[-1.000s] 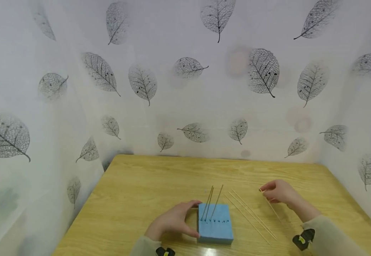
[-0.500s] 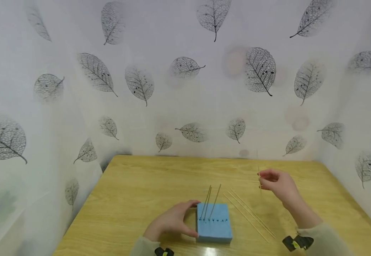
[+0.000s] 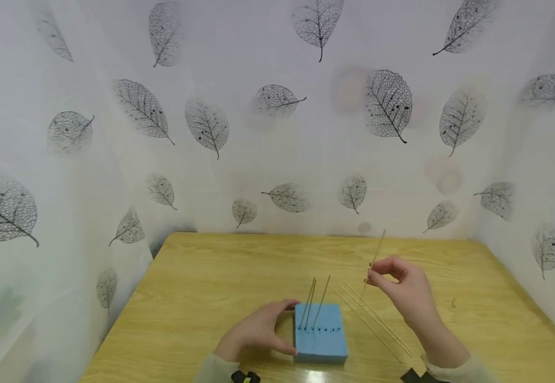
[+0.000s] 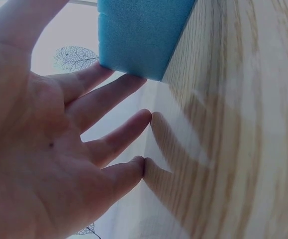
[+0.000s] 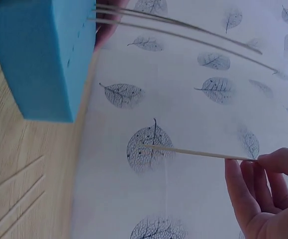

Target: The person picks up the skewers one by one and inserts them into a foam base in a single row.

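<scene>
A square blue foam block (image 3: 322, 346) lies on the table, with a row of dark marks across its top. Three thin skewers (image 3: 322, 302) stand in the row's left part, leaning slightly. My left hand (image 3: 258, 329) holds the block's left side, thumb at the near corner and forefinger at the far one. In the left wrist view two fingers touch the foam (image 4: 139, 37) and the other fingertips rest on the table. My right hand (image 3: 409, 292) pinches another skewer (image 5: 188, 152) between thumb and fingers, above the table right of the block. Its pointed lower end is free.
Three loose skewers (image 3: 378, 321) lie slantwise on the wooden table (image 3: 220, 266) right of the block, below my right hand. A small dark curved mark (image 3: 453, 303) shows farther right. A pale curtain (image 3: 277, 149) with leaf prints surrounds the table's back and sides.
My right hand has lifted the skewer off the table, turned it near upright and carried it left toward the block. The left hand and block stay in place.
</scene>
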The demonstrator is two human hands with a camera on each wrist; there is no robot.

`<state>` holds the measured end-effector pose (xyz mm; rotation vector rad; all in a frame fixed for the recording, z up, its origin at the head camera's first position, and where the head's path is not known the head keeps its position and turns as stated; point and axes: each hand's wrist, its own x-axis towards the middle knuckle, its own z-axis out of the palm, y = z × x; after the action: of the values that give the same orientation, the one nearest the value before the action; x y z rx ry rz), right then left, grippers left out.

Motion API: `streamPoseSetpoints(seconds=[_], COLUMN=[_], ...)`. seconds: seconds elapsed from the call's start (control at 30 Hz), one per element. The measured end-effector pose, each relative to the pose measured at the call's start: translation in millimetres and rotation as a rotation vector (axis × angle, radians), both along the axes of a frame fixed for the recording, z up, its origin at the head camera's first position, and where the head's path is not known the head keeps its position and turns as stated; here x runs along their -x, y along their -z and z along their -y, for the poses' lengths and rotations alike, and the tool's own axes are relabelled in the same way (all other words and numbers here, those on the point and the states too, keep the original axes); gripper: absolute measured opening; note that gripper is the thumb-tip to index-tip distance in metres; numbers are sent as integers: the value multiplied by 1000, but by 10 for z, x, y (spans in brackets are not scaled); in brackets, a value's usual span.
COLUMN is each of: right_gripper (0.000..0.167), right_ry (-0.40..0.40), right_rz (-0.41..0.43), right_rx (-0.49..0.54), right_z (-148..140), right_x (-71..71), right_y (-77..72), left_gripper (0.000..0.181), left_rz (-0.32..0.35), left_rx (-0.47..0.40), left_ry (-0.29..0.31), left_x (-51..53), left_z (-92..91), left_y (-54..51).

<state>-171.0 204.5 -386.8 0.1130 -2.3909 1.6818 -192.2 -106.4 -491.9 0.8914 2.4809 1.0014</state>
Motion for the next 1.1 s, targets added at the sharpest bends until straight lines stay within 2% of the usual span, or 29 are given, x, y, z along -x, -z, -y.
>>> streamPoseSetpoints(seconds=[0.17,0.37,0.53,0.77,0.9,1.1], right_gripper=[10,7,8,9,8,9], right_ry=[-42,-107,-143,-147,-142,-182], right_rz=[8,20,54,112,117,108], right_rx=[34,71,97,97,99,95], right_z=[225,421,538,626,644,656], right_x=[-106,-159,-181,-183,-164,-171], right_y=[8,100,190,237,253,315], left_gripper=[101,101,101,99,98,99], left_rz=[6,-5,-9,-23,-12,-36], left_rx=[-9,0,-5,-15,-26,-19], left_ry=[-7,-10,-3,12,8,12], left_x=[-7,0,14,17,26,7], left_z=[-7,-20,-21,-28,-28,-16], left_y=[-22,-56,-22,6,-6,-4])
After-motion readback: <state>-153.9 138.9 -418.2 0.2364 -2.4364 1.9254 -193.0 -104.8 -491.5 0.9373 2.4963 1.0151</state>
